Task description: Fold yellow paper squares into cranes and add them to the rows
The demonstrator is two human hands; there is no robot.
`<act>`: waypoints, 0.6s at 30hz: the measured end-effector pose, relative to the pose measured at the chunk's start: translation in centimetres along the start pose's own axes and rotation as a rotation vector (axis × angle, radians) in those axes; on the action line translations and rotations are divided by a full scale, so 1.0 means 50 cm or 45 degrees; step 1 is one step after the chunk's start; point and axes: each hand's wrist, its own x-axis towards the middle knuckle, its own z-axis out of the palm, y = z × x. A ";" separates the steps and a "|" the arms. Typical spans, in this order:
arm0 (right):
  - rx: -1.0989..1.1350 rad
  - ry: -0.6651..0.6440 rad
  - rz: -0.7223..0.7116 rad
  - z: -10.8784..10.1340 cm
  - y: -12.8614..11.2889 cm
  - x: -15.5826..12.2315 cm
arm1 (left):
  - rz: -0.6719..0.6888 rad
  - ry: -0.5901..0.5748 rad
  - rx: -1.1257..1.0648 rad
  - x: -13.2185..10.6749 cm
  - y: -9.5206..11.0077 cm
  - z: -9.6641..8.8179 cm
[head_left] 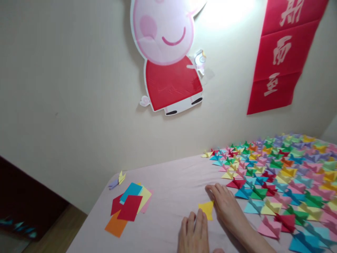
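Observation:
A small yellow paper square (206, 210) lies flat on the pale pink cloth between my two hands. My left hand (194, 232) rests palm down at its lower left, fingers stretched out, with fingertips touching the paper's edge. Along the paper's right side lies my right hand (223, 202), its fingers extended and flat on the cloth, thumb side hard to make out. Neither hand grips anything. To the right spread many folded paper cranes (268, 207) in several colours, standing in rows close to my right forearm.
Loose coloured paper sheets, a red one (130, 208) and an orange one (116, 224) among them, overlap on the left. Beyond them lie a yellow folded paper piece (121, 178) and a purple one (113, 184). Behind the cloth-covered surface (168, 182) stands a wall with a pig cutout (171, 82) and red banner (279, 63).

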 end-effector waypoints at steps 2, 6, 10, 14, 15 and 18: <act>0.108 -0.031 -0.006 -0.010 -0.003 0.002 | -0.011 0.023 -0.038 0.002 -0.001 -0.017; 0.367 -0.164 -0.135 -0.047 -0.026 0.007 | -0.060 0.006 -0.230 0.025 0.002 -0.062; 0.495 -0.252 -0.145 -0.078 -0.048 0.012 | -0.233 -0.063 -0.378 0.073 0.023 -0.113; 0.711 -0.204 -0.067 -0.077 -0.041 0.015 | -0.407 -0.166 -0.465 0.132 0.037 -0.153; 0.778 -0.185 -0.022 -0.074 -0.036 0.015 | -0.473 -0.180 -0.525 0.145 0.036 -0.158; 0.911 -0.150 0.131 -0.065 -0.029 0.011 | -0.668 -0.280 -0.880 0.173 0.026 -0.162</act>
